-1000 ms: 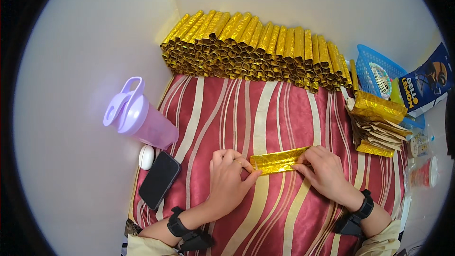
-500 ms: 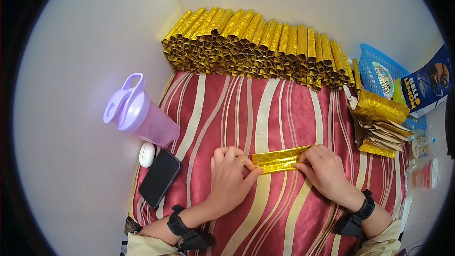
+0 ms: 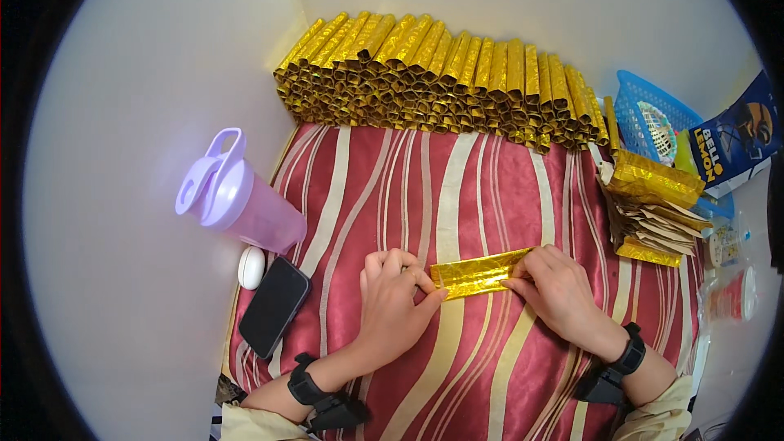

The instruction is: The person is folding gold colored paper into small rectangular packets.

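A strip of folded gold foil paper stretches between my two hands, just above or on the striped red cloth. My left hand pinches its left end between thumb and fingers. At the other end, my right hand has the paper gripped the same way. Creases run along the strip's length, and its long sides stand up a little. Beyond the hands, a stack of rolled gold paper tubes lies piled several layers high against the back wall, hollow ends facing me.
At the left lie a purple shaker bottle, a white oval case and a black phone. On the right sit a bundle of gold paper sheets, a blue basket, a dark blue packet and a clear-wrapped red item.
Both hands keep their hold on the gold paper strip. The whole view has shifted very slightly; otherwise little differs.
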